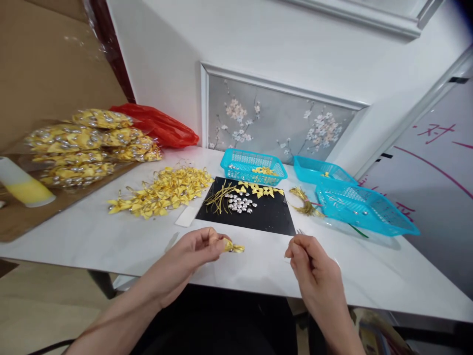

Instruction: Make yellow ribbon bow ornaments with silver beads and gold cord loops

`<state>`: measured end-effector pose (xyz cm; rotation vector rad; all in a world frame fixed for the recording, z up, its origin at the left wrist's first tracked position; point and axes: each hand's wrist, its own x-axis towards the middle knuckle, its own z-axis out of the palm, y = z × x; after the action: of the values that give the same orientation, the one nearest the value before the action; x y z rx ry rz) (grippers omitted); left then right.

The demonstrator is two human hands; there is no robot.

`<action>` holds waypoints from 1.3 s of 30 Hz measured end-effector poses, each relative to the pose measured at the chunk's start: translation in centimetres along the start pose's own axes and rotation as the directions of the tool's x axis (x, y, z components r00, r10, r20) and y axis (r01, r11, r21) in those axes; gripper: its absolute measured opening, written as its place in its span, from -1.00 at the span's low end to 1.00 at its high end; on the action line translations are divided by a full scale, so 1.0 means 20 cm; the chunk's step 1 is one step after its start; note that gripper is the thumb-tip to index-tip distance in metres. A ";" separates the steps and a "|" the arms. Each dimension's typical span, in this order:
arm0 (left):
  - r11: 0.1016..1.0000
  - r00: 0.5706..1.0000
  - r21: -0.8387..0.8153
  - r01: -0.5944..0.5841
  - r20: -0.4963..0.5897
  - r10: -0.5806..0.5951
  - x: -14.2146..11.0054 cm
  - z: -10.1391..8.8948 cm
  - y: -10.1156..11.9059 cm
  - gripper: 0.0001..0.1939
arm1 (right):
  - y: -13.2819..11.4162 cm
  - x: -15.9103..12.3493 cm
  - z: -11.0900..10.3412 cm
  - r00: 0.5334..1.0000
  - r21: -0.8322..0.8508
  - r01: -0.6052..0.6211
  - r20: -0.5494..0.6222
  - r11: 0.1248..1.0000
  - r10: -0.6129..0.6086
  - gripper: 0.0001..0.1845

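Note:
My left hand [201, 249] is closed, its thumb and fingers pinching a small yellow ribbon flower [234, 247] just above the front of the table. To the right, my right hand [314, 268] is closed too, fingertips pressed together. Thin metallic tips [300, 231] show behind its knuckles; what they belong to is hidden. Beyond both hands lies a black mat [254, 221]. On it are gold twist ties [220, 197], a cluster of small shiny silver pieces [240, 203] and flat yellow flower pieces [260, 191].
A heap of yellow ribbon flowers [166, 192] spreads left of the mat. Bagged flowers [84, 143] and a red plastic bag [158, 128] sit farther left. Blue baskets [254, 160] [369, 212] stand at the back and right, near a bundle of gold ties [305, 204].

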<state>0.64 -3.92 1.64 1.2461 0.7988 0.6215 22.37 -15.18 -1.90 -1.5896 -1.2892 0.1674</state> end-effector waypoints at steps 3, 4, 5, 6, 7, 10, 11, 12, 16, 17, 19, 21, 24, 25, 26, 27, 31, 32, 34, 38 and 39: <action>0.988 0.994 0.118 -0.097 -0.040 0.102 0.00 0.02 0.00 -0.60 | -0.02 -0.02 0.00 0.998 0.048 -0.040 0.045 0.998 0.038 -0.86; 0.983 0.991 0.143 -0.117 -0.049 0.126 -0.01 0.03 0.01 -0.59 | -0.03 -0.02 0.00 0.997 0.065 -0.052 0.061 0.997 0.048 -0.86; 0.978 0.989 0.162 -0.130 -0.050 0.140 -0.01 0.05 0.01 -0.59 | -0.05 -0.02 0.01 0.995 0.079 -0.060 0.078 0.995 0.053 -0.85; 0.975 0.988 0.175 -0.139 -0.044 0.149 -0.02 0.06 0.01 -0.59 | -0.07 -0.02 0.01 0.994 0.089 -0.055 0.100 0.994 0.046 -0.85; 0.972 0.987 0.182 -0.147 -0.033 0.156 -0.02 0.07 0.02 -0.59 | -0.10 -0.01 0.02 0.991 0.095 -0.039 0.130 0.995 0.027 -0.85; 0.961 0.983 0.209 -0.183 0.004 0.186 -0.03 0.10 0.04 -0.61 | -0.20 0.00 0.05 0.968 0.108 0.039 0.243 0.993 -0.064 -0.87; 0.956 0.980 0.217 -0.198 0.016 0.199 -0.03 0.11 0.04 -0.61 | -0.23 0.01 0.07 0.958 0.107 0.065 0.270 0.992 -0.092 -0.90; 0.952 0.977 0.224 -0.210 0.025 0.210 -0.04 0.11 0.05 -0.62 | -0.25 0.01 0.09 0.952 0.105 0.087 0.286 0.991 -0.113 -0.92; 0.932 0.966 0.254 -0.257 0.029 0.258 -0.07 0.13 0.04 -0.67 | -0.29 0.01 0.14 0.956 0.087 0.156 0.239 0.984 -0.172 -0.83; 0.921 0.960 0.277 -0.274 0.026 0.277 -0.08 0.13 0.03 -0.69 | -0.29 0.01 0.15 0.961 0.093 0.159 0.216 0.983 -0.175 -0.81; 0.890 0.949 0.344 -0.299 0.009 0.316 -0.11 0.13 0.02 -0.75 | -0.29 0.01 0.15 0.969 0.108 0.145 0.184 0.984 -0.163 -0.81; 0.870 0.937 0.384 -0.309 -0.033 0.347 -0.14 0.14 0.02 -0.78 | -0.29 0.00 0.14 0.974 0.114 0.125 0.176 0.985 -0.144 -0.82; 0.892 0.928 0.323 -0.317 -0.091 0.362 -0.14 0.16 0.01 -0.75 | -0.30 0.00 0.16 0.977 0.113 0.114 0.170 0.987 -0.132 -0.82; 0.903 0.926 0.292 -0.315 -0.114 0.360 -0.13 0.17 0.01 -0.71 | -0.30 0.00 0.16 0.978 0.116 0.110 0.166 0.987 -0.129 -0.81; 0.912 0.925 0.266 -0.311 -0.137 0.355 -0.12 0.18 0.00 -0.67 | -0.30 0.00 0.17 0.978 0.127 0.106 0.166 0.986 -0.127 -0.81; 0.920 0.923 0.240 -0.309 -0.156 0.351 -0.10 0.18 0.00 -0.64 | -0.30 0.00 0.17 0.976 0.148 0.100 0.176 0.984 -0.126 -0.81; 0.930 0.924 0.170 -0.326 -0.149 0.351 -0.05 0.17 -0.01 -0.59 | -0.30 0.02 0.07 0.977 0.305 0.032 0.190 0.952 -0.094 -0.82; 0.929 0.924 0.179 -0.324 -0.150 0.351 -0.04 0.17 -0.01 -0.60 | -0.30 0.02 0.03 0.987 0.355 0.008 0.149 0.935 -0.065 -0.82; 0.923 0.920 0.227 -0.311 -0.173 0.352 -0.03 0.15 -0.01 -0.61 | -0.33 0.04 -0.08 1.000 0.456 -0.003 0.002 0.890 0.002 -0.82; 0.904 0.911 0.290 -0.314 -0.175 0.373 -0.03 0.15 -0.02 -0.62 | -0.39 0.08 -0.20 0.970 0.411 0.104 -0.244 0.905 -0.001 -0.86; 0.900 0.907 0.293 -0.322 -0.177 0.382 -0.03 0.14 -0.02 -0.62 | -0.39 0.09 -0.20 0.962 0.357 0.123 -0.274 0.926 -0.022 -0.86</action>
<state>2.60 -6.15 1.80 1.5982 0.8708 0.9986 20.72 -17.03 6.66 -1.1916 -1.0338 0.1367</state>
